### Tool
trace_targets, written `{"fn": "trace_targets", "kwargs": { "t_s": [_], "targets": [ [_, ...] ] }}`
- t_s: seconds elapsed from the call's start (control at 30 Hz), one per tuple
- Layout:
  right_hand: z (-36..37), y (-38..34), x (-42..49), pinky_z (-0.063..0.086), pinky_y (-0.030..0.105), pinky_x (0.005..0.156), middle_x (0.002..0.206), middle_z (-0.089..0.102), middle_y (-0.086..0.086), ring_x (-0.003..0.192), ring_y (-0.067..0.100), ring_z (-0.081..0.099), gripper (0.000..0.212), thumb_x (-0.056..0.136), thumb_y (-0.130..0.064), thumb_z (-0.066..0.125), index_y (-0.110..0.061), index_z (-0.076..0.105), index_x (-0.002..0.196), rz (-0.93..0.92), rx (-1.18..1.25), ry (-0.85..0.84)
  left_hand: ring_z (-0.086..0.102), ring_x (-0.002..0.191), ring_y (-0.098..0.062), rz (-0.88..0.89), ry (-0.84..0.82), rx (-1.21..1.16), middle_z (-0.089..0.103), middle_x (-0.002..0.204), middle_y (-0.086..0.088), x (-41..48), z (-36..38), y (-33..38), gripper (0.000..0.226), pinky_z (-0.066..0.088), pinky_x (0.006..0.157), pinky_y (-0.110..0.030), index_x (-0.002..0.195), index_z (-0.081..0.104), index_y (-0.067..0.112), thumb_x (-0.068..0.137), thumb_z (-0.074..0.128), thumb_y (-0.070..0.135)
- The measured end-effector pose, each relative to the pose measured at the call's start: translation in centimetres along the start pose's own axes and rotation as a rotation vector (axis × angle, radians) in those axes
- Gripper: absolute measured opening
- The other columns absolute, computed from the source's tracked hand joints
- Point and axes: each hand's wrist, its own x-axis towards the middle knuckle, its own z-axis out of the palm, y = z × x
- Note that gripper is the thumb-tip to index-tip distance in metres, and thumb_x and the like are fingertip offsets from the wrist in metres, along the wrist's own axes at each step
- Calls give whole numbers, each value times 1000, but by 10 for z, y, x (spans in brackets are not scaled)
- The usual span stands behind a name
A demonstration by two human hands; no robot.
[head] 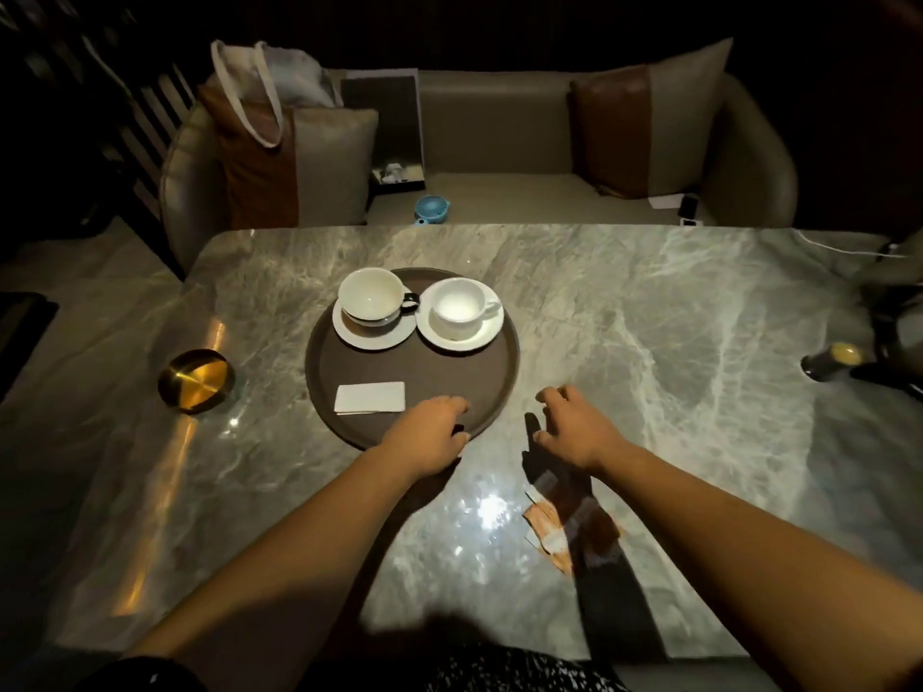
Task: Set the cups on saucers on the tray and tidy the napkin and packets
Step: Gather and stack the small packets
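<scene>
Resting on a marble table (624,312), the round brown tray (424,372) carries two white cups, each on its own saucer. Taking the tray as a clock face, the left cup (370,294) sits tilted on its saucer (374,329) at about 11 o'clock, dark handle turned toward 3 o'clock; the right cup (459,307) stands upright on its saucer (460,319) at about 1 o'clock, just beside the first. A folded white napkin (370,397) lies flat at about 7 o'clock on the tray.

The left hand (429,437) covers the tray's rim at about 5 o'clock, fingers curled over the edge (whether it truly grips, I cannot tell). The right hand (574,427) hovers just off the tray toward 4 o'clock, fingers spread and holding nothing.

Orange packets (549,531) lie on the table near the person, partly in the right arm's shadow, well apart from the tray. A brass dish (196,382) sits off the tray's 9 o'clock side.
</scene>
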Motion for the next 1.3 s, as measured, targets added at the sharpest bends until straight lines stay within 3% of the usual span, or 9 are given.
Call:
{"fn": "trace_targets", "kwargs": {
  "t_s": [0.23,0.43,0.63,0.83,0.9,1.03,1.17,1.23,1.3],
  "targets": [
    [28,53,-54,53,37,94,133,45,11,109,28,59,59,88,-33,69,-17,42,138,172,91,-54,63,117,-18,-77,-79,-316,63,134,-4,-25,67,43,53,50,99,-33,141,49,18,91,65,26],
    [54,57,-67,51,34,88,118,53,6,102,23,58,42,87,-40,68,-17,54,120,213,123,14,65,91,-18,-210,-65,-543,63,108,7,-44,106,62,36,52,85,-30,123,59,23,88,66,27],
    [67,37,-54,50,38,89,111,53,5,105,25,53,39,85,-49,67,-17,60,107,233,-8,70,64,88,-17,-337,40,-690,69,101,-1,-50,124,78,20,50,73,-26,108,63,20,96,47,20],
    [75,32,-47,48,40,92,109,57,5,106,26,56,32,87,-43,67,-16,65,104,275,-35,69,60,79,-20,-458,39,-986,65,87,-9,-45,126,72,11,47,69,-33,86,60,14,90,54,6],
    [75,32,-47,48,42,92,107,58,5,103,25,57,24,90,-38,64,-16,67,100,310,7,113,65,79,-19,-527,3,-1130,67,90,-9,-43,124,66,8,51,67,-29,95,61,13,91,59,6],
    [75,29,-49,52,43,83,94,64,6,88,24,63,17,92,-27,64,-11,68,88,377,184,216,70,90,-18,-599,-6,-1296,70,106,-14,-37,121,56,22,56,76,-27,115,63,6,94,64,11],
    [70,17,-53,54,37,71,74,69,3,72,23,66,17,89,-21,71,-13,66,75,500,661,219,70,98,-26,-626,38,-1481,69,116,-21,-29,113,51,17,57,84,-32,110,63,3,99,55,14],
    [68,8,-57,56,39,70,75,71,8,70,28,69,16,88,-20,72,-9,69,77,507,776,201,71,103,-31,-577,-28,-1607,70,116,-22,-25,108,51,31,58,84,-34,116,62,-3,102,52,23],
    [68,-2,-61,56,37,54,70,72,12,58,29,69,18,88,-20,71,-6,68,78,503,856,179,70,106,-36,-506,-110,-1725,71,113,-25,-20,102,52,39,58,89,-41,117,61,-7,102,51,28]
  ]
}}
